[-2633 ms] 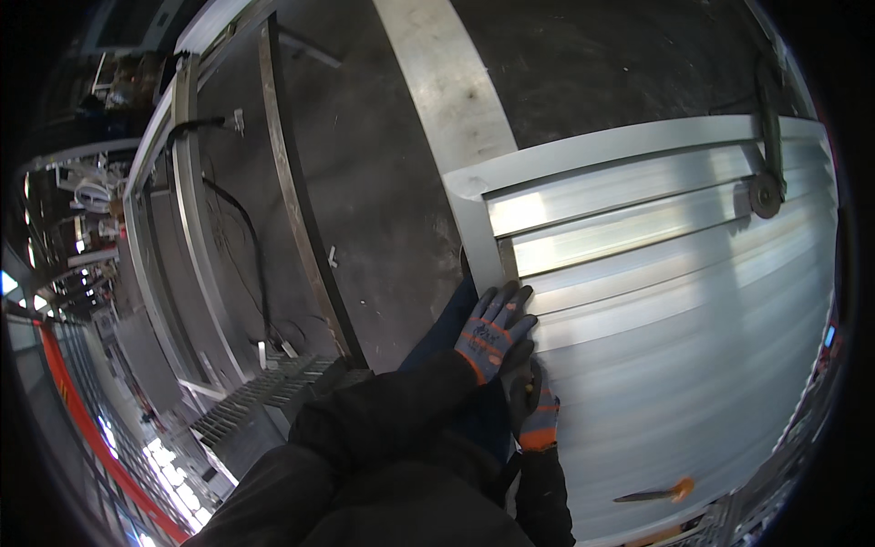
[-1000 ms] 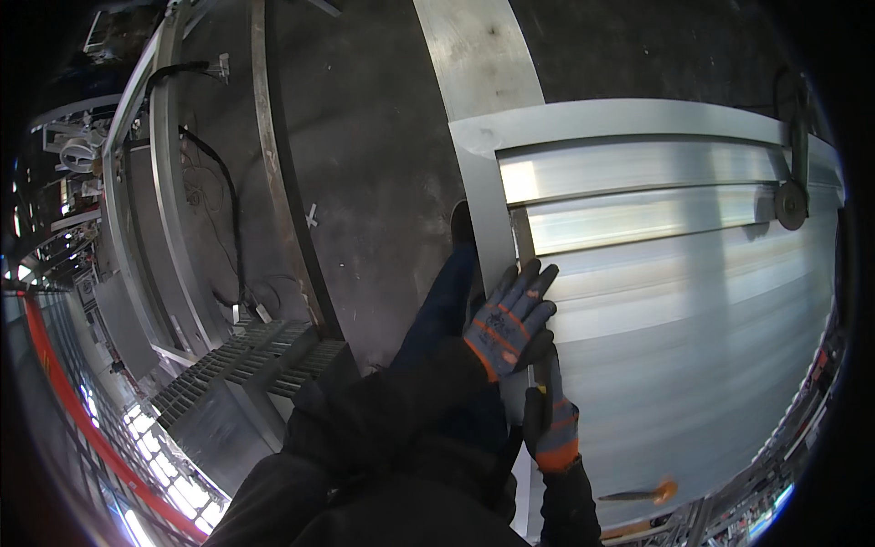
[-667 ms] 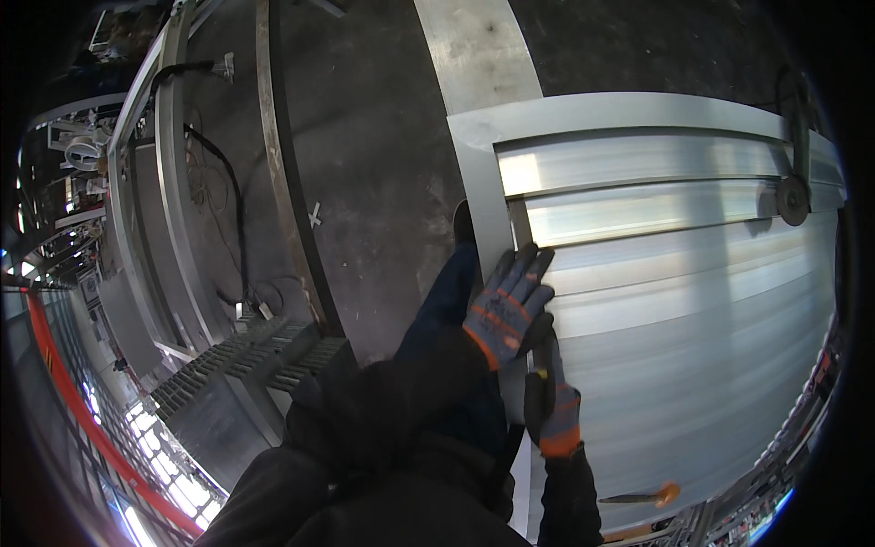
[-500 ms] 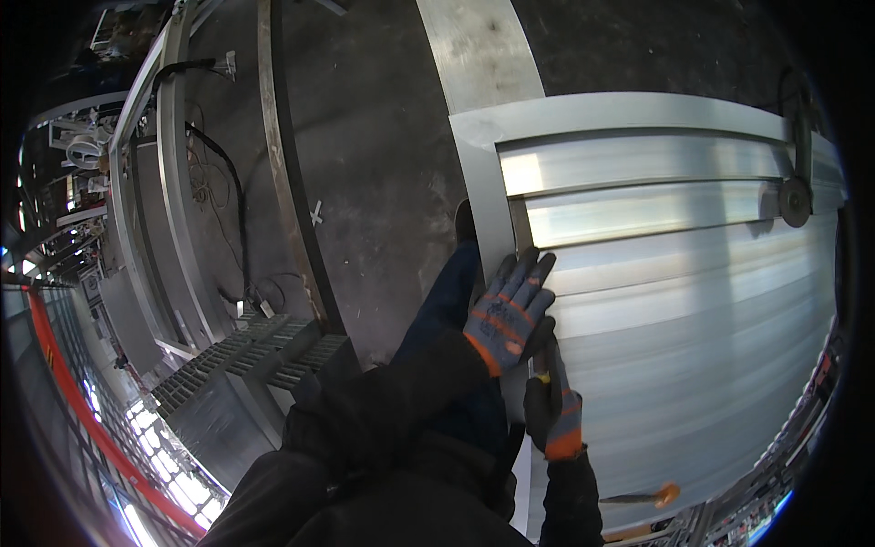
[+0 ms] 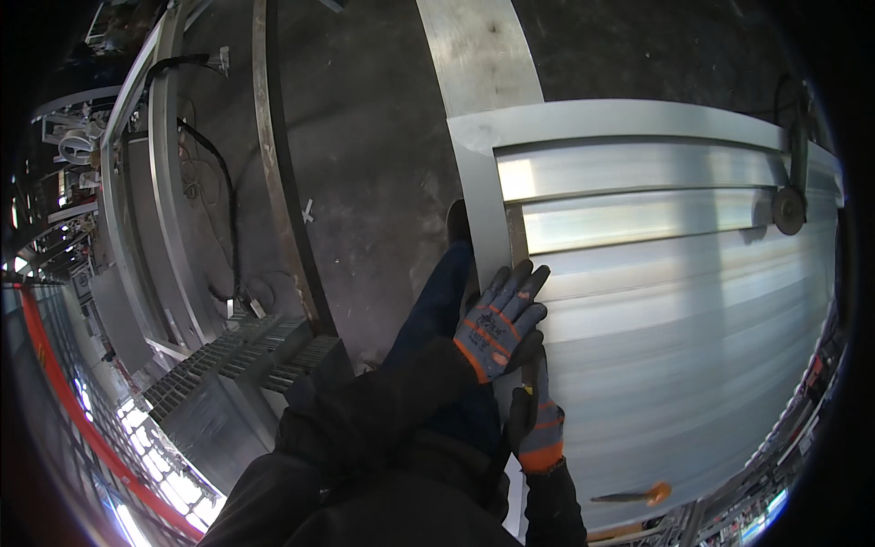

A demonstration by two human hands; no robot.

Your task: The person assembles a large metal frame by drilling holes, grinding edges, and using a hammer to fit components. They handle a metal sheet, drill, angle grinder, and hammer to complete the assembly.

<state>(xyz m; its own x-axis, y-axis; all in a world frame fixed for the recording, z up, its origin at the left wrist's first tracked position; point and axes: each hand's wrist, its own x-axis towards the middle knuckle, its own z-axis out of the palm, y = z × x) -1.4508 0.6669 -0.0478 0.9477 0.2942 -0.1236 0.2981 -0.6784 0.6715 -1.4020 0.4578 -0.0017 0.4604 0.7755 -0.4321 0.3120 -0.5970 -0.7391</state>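
Observation:
My left hand [image 5: 497,333], in a grey glove with orange stripes, lies flat with fingers stretched across the left bar of a pale metal frame [image 5: 480,196]. Its fingertips reach the edge of the ribbed silvery panel [image 5: 674,365] that the frame surrounds. Just below it, my right hand [image 5: 540,415] wears a matching glove and is closed around something narrow. A small yellow spot shows between its thumb and fingers; the rest is hidden, so its kind cannot be told. The right fingertips come close to, perhaps touch, the left hand.
A slim tool with an orange handle [image 5: 658,494] lies on the panel's near part. Toward the far right stands a dark fixture with a round disc [image 5: 788,211]. Metal gratings [image 5: 237,365] sit at left, beside long metal beams [image 5: 284,173] and a black cable [image 5: 228,182].
Both hands have slid slightly left and toward me along the frame bar, the right a little more. The left fingers stay stretched. The whole view has shifted slightly.

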